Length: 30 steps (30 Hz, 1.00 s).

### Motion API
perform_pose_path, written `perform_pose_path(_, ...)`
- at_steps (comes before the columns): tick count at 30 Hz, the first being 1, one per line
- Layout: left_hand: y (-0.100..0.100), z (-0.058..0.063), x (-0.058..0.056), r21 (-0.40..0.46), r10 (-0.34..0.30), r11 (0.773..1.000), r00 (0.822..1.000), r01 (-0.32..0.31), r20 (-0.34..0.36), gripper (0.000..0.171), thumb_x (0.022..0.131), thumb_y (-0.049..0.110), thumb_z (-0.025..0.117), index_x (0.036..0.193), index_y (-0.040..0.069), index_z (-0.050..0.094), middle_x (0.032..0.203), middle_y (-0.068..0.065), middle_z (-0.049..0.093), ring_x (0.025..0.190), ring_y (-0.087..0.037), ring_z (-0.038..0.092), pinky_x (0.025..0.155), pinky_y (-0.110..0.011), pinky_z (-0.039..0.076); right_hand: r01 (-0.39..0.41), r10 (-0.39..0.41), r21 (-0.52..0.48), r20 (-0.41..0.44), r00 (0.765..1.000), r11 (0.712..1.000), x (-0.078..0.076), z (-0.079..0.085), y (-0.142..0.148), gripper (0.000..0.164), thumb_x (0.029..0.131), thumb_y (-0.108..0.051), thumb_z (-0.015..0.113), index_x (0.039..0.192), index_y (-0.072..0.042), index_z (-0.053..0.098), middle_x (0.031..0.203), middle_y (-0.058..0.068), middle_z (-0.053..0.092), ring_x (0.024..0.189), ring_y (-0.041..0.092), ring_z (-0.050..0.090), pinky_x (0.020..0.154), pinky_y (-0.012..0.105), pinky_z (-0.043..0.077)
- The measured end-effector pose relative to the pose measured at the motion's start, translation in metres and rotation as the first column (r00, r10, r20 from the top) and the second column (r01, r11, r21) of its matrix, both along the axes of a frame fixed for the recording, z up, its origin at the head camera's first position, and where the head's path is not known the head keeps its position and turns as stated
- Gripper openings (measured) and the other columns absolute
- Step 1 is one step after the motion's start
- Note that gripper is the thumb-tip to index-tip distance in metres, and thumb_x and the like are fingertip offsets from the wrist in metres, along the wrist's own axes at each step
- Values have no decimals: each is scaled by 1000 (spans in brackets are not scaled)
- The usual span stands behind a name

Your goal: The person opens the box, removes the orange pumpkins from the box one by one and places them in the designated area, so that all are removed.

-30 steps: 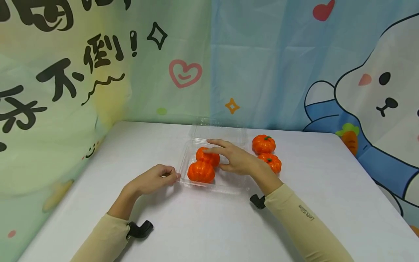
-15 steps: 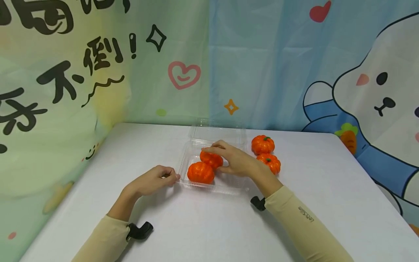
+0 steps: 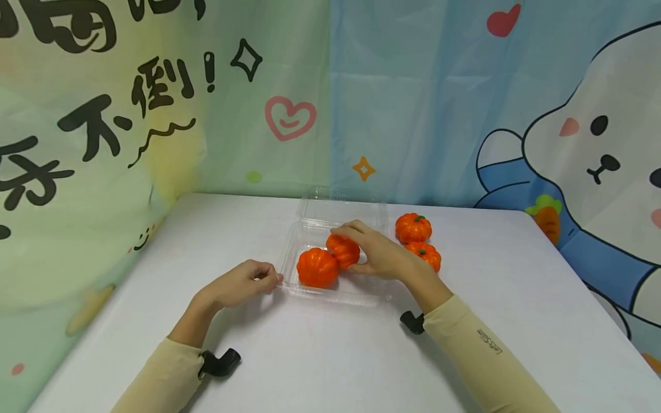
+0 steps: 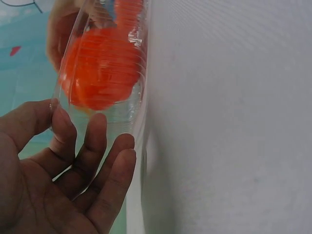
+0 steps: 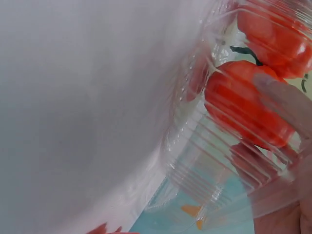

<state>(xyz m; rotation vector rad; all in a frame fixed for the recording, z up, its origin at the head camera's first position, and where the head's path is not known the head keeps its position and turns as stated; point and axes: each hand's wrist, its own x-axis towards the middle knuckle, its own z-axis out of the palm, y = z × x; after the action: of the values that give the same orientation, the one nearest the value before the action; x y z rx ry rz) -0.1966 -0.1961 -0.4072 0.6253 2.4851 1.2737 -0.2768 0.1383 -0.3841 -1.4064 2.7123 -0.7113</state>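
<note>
A clear plastic container (image 3: 369, 289) lies with its lid folded back, two small orange pumpkins inside. My right hand (image 3: 379, 250) reaches in from the right and grips the farther pumpkin (image 3: 343, 250) between thumb and fingers; the right wrist view shows this pumpkin (image 5: 236, 100) through the ribbed clear wall, its green stem turned sideways. Against it sits the nearer pumpkin (image 3: 317, 268), at the front left of the container. My left hand (image 3: 242, 285) pinches the container's rim at its front left corner, thumb and forefinger on the edge in the left wrist view, other fingers lightly bent.
Two more orange pumpkins stand right of the container, a back one (image 3: 413, 228) and a front one (image 3: 426, 256) partly behind my right forearm. The open lid (image 3: 343, 211) reaches toward the table's back edge. A printed cloth (image 3: 413, 115) hangs behind the white table (image 3: 320, 361).
My right hand has closed round the farther pumpkin and shifted it to the right inside the container, tilting it. The left hand stays at the rim.
</note>
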Motion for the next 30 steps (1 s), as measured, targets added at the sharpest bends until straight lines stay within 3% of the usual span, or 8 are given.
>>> perform_pose_path(4,-1,-1,2,12,1,1000,1000,-1,11,29,103,23,59,79,7,57,83,-1,57,83,-17,53,74,-27,40,9,-8,-19,17,1000,1000,3,0,4,72,84,-9,85,148,-11,53,147,12,42,133,31,52,106,44,49)
perform_pose_path(11,0,-1,2,3,7,1000,1000,-7,-5,30,104,24,60,79,6,58,82,0,56,81,-17,51,71,-27,37,26,-25,-74,12,1000,997,5,7,13,68,84,-7,84,143,-15,52,163,8,34,146,35,40,111,51,43)
perform_pose_path(22,-1,3,2,-29,8,1000,1000,-8,-7,31,104,25,58,82,3,60,82,-2,58,80,-17,50,70,-27,37,96,-95,-127,11,995,987,12,11,34,78,83,-12,85,152,-20,48,145,8,40,133,28,47,105,47,49)
perform_pose_path(30,0,1,-1,-23,-8,1000,1000,8,0,30,104,24,60,80,5,59,83,-2,57,82,-18,51,72,-28,38,119,-122,-160,-11,992,980,17,16,48,73,83,-20,87,146,-18,50,151,4,40,135,28,47,105,50,49)
